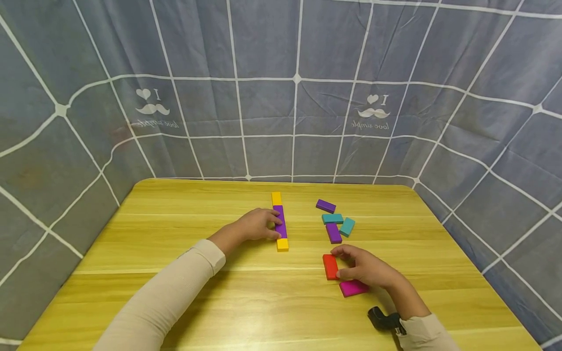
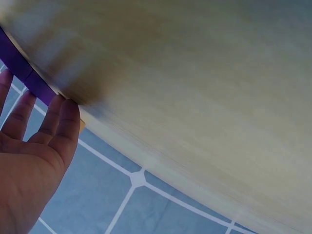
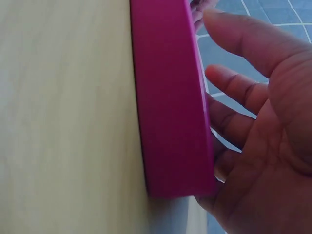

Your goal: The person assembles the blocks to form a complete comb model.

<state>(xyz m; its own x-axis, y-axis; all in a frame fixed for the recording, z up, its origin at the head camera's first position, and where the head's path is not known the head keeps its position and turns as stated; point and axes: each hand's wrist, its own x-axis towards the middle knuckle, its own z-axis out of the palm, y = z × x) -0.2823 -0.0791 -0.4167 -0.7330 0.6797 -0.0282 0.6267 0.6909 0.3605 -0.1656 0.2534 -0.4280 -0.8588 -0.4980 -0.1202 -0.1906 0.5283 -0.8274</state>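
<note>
A straight row of blocks runs away from me in the head view, with a far yellow block point(image 1: 276, 198), purple blocks point(image 1: 282, 230) in the middle and a near yellow block point(image 1: 283, 245). My left hand point(image 1: 260, 224) lies along the row's left side, fingertips touching the purple blocks. My right hand point(image 1: 366, 265) hovers low beside a red block point(image 1: 330, 267), its thumb and index finger spread near the block's right corners. Below that palm lies a magenta block point(image 1: 353, 288), large in the right wrist view, where the red block is hidden.
Past the right hand lie a far purple block point(image 1: 326, 205), a teal block point(image 1: 332, 219), a second teal block point(image 1: 347, 227) and a nearer purple block point(image 1: 333, 233). A black strap-like device point(image 1: 383, 319) sits at the right wrist. A grey grid curtain point(image 1: 268, 107) borders the wooden table point(image 1: 246, 302).
</note>
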